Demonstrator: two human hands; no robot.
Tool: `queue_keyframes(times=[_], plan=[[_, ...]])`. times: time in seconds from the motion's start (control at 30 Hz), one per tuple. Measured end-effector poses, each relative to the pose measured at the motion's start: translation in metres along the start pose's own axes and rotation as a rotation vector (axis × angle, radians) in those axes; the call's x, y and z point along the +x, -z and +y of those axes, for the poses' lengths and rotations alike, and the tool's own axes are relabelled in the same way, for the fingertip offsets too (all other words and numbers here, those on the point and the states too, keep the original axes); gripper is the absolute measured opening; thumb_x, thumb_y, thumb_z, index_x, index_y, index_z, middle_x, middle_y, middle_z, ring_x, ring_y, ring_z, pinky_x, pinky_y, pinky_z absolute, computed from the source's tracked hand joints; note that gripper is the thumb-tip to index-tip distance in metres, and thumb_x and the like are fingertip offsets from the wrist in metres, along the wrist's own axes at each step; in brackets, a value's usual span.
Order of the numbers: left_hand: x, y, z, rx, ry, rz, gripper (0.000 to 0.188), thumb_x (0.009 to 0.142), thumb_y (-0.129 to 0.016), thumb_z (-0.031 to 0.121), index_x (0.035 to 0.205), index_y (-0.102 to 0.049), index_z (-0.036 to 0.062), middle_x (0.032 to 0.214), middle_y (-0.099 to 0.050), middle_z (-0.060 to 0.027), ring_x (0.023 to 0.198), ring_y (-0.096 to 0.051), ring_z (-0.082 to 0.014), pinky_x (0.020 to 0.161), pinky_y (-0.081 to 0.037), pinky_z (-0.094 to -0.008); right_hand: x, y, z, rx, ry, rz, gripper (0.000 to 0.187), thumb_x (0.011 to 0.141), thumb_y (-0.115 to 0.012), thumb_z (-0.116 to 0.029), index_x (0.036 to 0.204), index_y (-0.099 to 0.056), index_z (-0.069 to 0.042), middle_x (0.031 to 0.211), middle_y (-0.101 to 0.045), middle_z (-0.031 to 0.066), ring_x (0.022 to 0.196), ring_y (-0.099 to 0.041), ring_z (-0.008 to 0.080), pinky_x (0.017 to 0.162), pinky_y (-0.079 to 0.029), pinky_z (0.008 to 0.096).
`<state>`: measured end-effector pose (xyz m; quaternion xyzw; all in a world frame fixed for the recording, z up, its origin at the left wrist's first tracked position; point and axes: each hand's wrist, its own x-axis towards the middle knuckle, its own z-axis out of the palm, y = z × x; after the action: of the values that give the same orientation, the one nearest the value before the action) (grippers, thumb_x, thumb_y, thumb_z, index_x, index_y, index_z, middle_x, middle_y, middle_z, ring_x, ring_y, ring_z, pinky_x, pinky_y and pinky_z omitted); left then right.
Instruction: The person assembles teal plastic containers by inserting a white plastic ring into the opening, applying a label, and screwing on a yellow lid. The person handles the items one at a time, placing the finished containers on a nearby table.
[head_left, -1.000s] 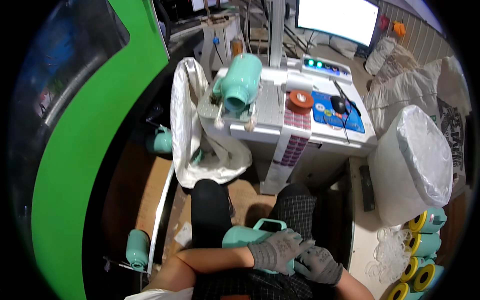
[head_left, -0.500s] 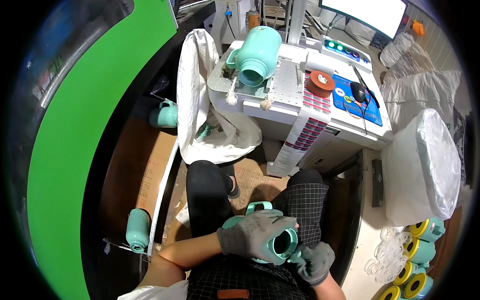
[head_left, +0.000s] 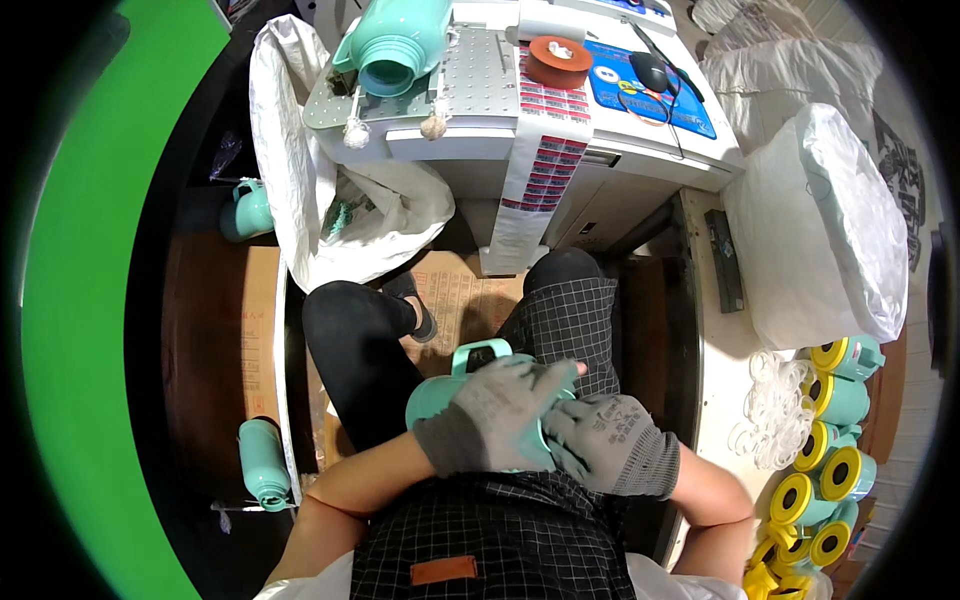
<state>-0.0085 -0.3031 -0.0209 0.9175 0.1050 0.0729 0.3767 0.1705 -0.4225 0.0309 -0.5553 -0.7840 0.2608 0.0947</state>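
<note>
Wrapped over the bottle [head_left: 428, 402], your left hand [head_left: 495, 410] clasps it at your lap [head_left: 570, 325]; your right hand [head_left: 612, 440] is at its mouth, whether pinching anything can't be told. To your right, a pale bench [head_left: 720, 375] bears white rings [head_left: 775, 410] near yellow-ended bottles [head_left: 840, 475]. Ahead, a white desk [head_left: 720, 155] carries a spare bottle [head_left: 405, 40]; cardboard [head_left: 462, 275] covers the floor.

Grey print, too faint to make out, runs across the backs of the gloves on my left hand [head_left: 505, 405] and right hand [head_left: 610, 430]. The strip of labels [head_left: 553, 170] carries rows of red and dark blocks with tiny print, and the blue mat [head_left: 612, 90] has coloured roundels and small lettering. Large dark characters mark the white sack [head_left: 900, 170], and reddish print lines the cardboard [head_left: 258, 335] at my left.
</note>
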Motion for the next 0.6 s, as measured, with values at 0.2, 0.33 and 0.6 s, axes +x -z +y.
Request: queue_keyframes(times=[0.2, 0.33, 0.6], plan=[[0.011, -0.023, 0.011, 0.122, -0.084, -0.091, 0.099, 0.078, -0.081, 0.058, 0.154, -0.046, 0.0062, 0.123, -0.067, -0.0151, 0.115, -0.066, -0.0319, 0.102, -0.050, -0.0459, -0.010, 0.006, 0.014, 0.006, -0.029, -0.265, 0.019, 0.090, -0.071, -0.025, 0.096, -0.072, -0.007, 0.082, -0.071, 0.0106, 0.074, -0.072, 0.0298, 0.065, -0.057, 0.0416], [0.005, -0.019, 0.003, 0.078, -0.134, 0.009, 0.097, 0.076, -0.083, 0.058, 0.151, -0.049, 0.0074, 0.123, -0.068, -0.0125, 0.114, -0.067, -0.0291, 0.100, -0.051, -0.0477, -0.020, -0.007, 0.008, 0.162, -0.135, 0.060, 0.021, 0.086, -0.078, -0.024, 0.098, -0.072, -0.009, 0.086, -0.071, 0.0107, 0.076, -0.072, 0.0295, 0.065, -0.056, 0.0396], [0.002, -0.004, 0.007, 0.043, -0.047, 0.011, 0.091, 0.073, -0.089, 0.053, 0.143, -0.055, 0.0054, 0.118, -0.070, -0.0145, 0.110, -0.070, -0.0307, 0.097, -0.054, -0.0447, -0.040, -0.037, 0.012, -0.139, 0.010, 0.272, 0.031, 0.073, -0.085, -0.020, 0.098, -0.069, -0.012, 0.086, -0.064, 0.0036, 0.066, -0.065, 0.0255, 0.059, -0.049, 0.0389]])
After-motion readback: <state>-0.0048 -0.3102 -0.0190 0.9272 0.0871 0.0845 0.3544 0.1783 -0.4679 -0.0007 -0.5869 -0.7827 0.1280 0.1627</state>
